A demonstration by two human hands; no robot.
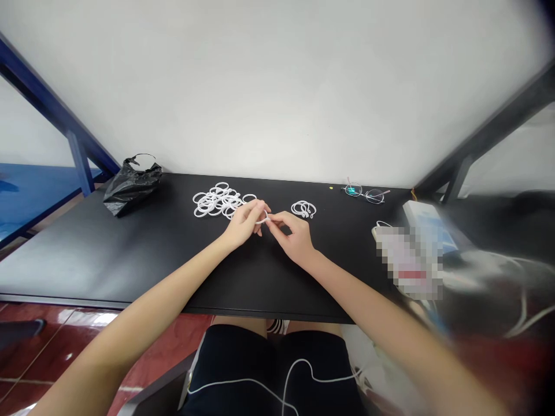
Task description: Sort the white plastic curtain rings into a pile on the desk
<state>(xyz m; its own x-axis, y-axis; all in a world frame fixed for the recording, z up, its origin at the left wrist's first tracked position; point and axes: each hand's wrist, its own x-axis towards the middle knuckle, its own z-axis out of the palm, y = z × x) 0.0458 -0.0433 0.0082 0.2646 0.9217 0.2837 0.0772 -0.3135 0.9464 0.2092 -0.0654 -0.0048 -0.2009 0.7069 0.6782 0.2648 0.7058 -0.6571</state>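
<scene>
Above the middle of the black table (260,277), my two hands meet at a single white curtain ring (266,217). My left hand (245,223) has its fingers closed around the ring's left side, hiding part of it. The thumb and forefinger of my right hand (293,233) pinch the ring at its right edge. Just behind my left hand lies a loose pile of white rings (214,202), several overlapping. A smaller group of white rings (303,208) sits behind my right hand, with small end pieces showing on some.
At the back left stands a crumpled black plastic bag (132,185). Eyeglasses (364,192) rest near the wall at the back right. To the right are a blurred-out phone-like item (403,260), a white box (427,222) and cables. A white cord (243,381) crosses my lap.
</scene>
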